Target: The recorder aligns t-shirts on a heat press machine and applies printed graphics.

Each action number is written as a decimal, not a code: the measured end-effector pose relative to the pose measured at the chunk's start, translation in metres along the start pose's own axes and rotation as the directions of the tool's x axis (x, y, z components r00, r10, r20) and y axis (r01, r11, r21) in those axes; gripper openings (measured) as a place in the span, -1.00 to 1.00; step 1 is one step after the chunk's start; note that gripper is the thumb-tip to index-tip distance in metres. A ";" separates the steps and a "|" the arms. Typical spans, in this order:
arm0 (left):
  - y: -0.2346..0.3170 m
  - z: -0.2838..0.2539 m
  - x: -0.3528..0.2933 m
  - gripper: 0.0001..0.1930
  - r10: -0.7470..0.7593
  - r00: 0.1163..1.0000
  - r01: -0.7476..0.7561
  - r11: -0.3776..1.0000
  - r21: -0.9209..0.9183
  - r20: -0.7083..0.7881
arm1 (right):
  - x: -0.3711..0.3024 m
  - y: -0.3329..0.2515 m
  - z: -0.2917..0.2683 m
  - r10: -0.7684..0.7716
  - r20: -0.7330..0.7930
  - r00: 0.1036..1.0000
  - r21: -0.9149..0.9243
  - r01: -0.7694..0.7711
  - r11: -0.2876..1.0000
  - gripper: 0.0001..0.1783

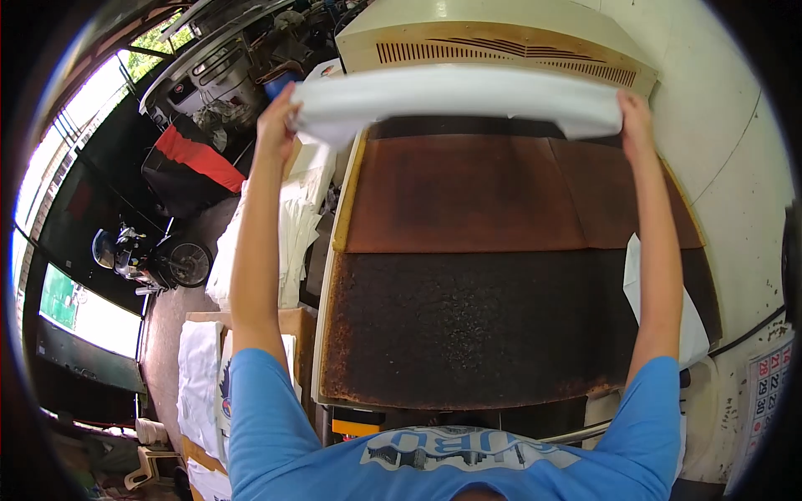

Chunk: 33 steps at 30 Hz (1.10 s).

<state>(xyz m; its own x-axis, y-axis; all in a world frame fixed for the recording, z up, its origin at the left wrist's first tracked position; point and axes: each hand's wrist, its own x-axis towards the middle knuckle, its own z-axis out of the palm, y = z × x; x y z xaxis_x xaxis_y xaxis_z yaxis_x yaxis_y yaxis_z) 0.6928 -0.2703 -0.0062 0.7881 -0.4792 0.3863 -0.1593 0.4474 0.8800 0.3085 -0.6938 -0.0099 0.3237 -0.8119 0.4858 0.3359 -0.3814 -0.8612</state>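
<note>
A white cloth [459, 90] is stretched sideways between my two hands, blurred by motion. My left hand [277, 121] is closed on its left end, and my right hand [637, 123] grips the right end. Both arms reach far forward, so the cloth hangs above the far part of a flat bed. That bed has a brown sheet [459, 194] over its far half and a dark, worn surface [468, 326] nearer to me. Whether the cloth is a garment cannot be made out.
Behind the bed stands a cream machine hood [501, 50] with vent slots. White cloths [288, 234] are piled on the left, with folded printed ones [200, 376] nearer. A white piece [689, 330] lies at the bed's right edge. A motorcycle [159, 259] stands farther left.
</note>
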 end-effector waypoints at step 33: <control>-0.112 -0.049 -0.334 -0.82 -0.150 0.982 0.186 0.653 0.734 -0.115 | -0.291 0.089 -0.119 0.254 -0.034 0.967 -0.693 -0.206 0.690 -0.92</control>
<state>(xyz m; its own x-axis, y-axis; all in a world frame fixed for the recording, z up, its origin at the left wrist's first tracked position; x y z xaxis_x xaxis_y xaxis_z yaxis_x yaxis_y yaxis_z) 0.4770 -0.1232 -0.2473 0.8661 -0.4511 0.2155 -0.3941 -0.3511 0.8493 0.1384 -0.5441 -0.2457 0.3677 -0.8969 0.2458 -0.4481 -0.4025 -0.7982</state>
